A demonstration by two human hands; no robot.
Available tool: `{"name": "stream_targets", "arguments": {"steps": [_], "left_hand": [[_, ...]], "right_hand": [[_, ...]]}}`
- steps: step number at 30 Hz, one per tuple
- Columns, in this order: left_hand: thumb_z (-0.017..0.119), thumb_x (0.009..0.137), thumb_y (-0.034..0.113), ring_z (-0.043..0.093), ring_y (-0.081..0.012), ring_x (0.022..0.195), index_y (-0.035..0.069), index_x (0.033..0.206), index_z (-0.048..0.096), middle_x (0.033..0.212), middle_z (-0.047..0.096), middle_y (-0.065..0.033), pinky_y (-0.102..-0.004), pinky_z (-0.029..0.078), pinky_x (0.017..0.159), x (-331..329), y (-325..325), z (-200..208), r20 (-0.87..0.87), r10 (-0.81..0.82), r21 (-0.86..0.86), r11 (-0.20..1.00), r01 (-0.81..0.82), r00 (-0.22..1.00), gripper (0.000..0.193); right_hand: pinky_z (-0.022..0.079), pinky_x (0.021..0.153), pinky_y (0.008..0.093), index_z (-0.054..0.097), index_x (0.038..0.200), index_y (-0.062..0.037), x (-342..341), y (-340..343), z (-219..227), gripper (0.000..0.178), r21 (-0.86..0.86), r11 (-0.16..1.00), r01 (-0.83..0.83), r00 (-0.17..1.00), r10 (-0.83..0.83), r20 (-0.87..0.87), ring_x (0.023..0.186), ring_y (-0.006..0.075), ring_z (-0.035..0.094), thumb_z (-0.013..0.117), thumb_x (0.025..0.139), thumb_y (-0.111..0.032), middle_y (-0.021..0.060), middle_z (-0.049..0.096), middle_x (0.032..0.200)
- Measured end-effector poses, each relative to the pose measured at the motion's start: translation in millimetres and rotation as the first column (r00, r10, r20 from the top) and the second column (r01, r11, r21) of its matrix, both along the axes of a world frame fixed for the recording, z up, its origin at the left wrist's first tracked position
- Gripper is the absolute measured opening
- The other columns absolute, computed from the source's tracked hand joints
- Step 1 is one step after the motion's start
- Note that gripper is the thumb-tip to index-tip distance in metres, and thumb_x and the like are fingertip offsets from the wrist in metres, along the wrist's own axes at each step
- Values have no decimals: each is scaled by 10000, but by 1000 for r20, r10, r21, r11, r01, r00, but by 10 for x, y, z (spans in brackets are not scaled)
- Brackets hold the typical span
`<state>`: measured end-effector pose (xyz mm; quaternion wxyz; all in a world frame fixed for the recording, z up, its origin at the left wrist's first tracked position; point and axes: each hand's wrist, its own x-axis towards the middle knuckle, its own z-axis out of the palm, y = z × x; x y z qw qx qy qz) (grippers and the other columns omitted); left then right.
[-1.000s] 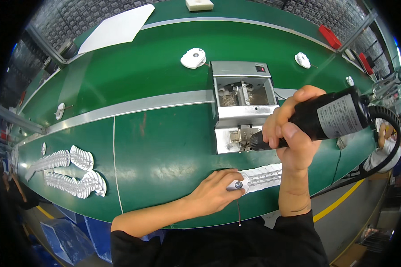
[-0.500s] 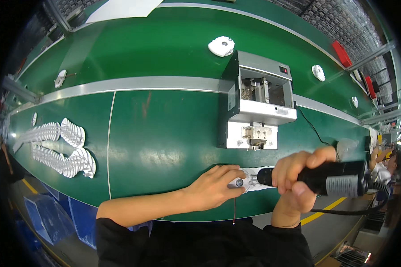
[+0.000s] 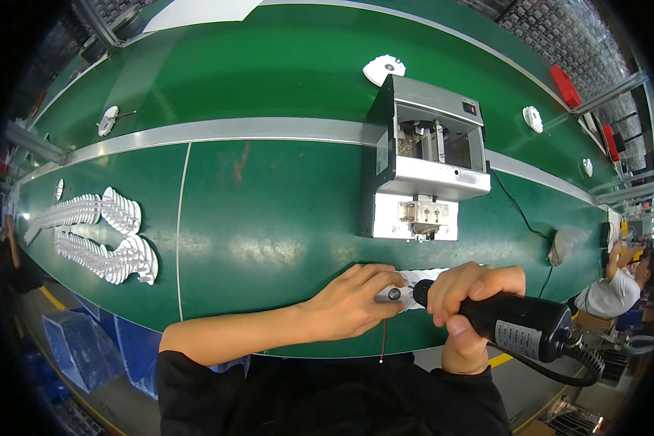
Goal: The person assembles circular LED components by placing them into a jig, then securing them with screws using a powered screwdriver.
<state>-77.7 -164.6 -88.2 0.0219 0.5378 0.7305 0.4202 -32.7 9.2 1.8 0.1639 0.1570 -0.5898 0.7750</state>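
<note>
My right hand (image 3: pixel 465 305) wraps around a black electric screwdriver (image 3: pixel 519 327), which lies tilted with its tip end pointing left. That tip end is close to a white plastic part (image 3: pixel 394 293) with a round metal piece on it; whether they touch I cannot tell. My left hand (image 3: pixel 356 301) grips this part from the left, fingers along its far side and thumb on the near side. A thin dark red wire (image 3: pixel 384 340) hangs from it over the bench's front edge. More white plastic pieces (image 3: pixel 423 277) lie just behind, partly hidden by my right hand.
A grey metal machine (image 3: pixel 436 178) stands behind my hands. Overlapping rows of white parts (image 3: pixel 109 258) lie on the left. Beyond the metal rail, a green belt (image 3: pixel 269 65) carries white parts, one (image 3: pixel 384 70) behind the machine. Another person (image 3: pixel 618 287) sits at far right.
The screwdriver's rear end has swung down toward me and its tip has shifted slightly. White parts on the far green belt have moved right. My left hand keeps its hold.
</note>
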Motion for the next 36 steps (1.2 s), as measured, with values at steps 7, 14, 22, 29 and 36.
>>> {"name": "stream_targets", "arguments": {"steps": [7,14,22,29,36], "left_hand": [[709,707,119,511,-303,1158,125,1012,699,1186,544,-95,-422,450,890,-7,-19,-4,19,4,-2,1000,-4,1000,305],[710,738,125,511,-298,1160,122,982,690,1193,534,-95,-419,447,885,-29,-13,17,22,-22,-12,1000,23,1000,245],[716,775,125,543,-279,1126,141,981,695,1154,543,-79,-406,452,870,-51,-18,-13,26,-42,2,999,42,999,207],[722,765,117,546,-280,1126,144,977,698,1136,549,-76,-401,458,855,-49,-83,29,28,-8,-12,1000,8,1000,215],[719,768,131,559,-276,1117,138,983,699,1137,555,-74,-392,464,858,-58,-120,-11,3,13,17,1000,-13,1000,216]], "right_hand": [[473,563,333,471,999,-30,-61,35,-18,382,44,998,-54,999,54,-7,557,185,537,645,680,87,107,552,707],[451,486,317,442,1063,-51,-101,73,54,433,-76,996,-46,999,45,-24,518,182,521,679,703,-14,77,517,637],[453,475,308,385,1184,-71,-576,134,414,496,-144,981,132,969,-158,-192,461,151,472,620,747,-56,67,474,648],[434,440,288,409,1107,-50,-799,63,393,449,7,991,137,991,-137,-13,439,144,457,594,702,5,76,480,613],[439,448,306,378,1043,-76,-350,-24,263,452,-111,991,81,997,-82,-3,455,151,466,723,751,-91,69,482,633]]}}
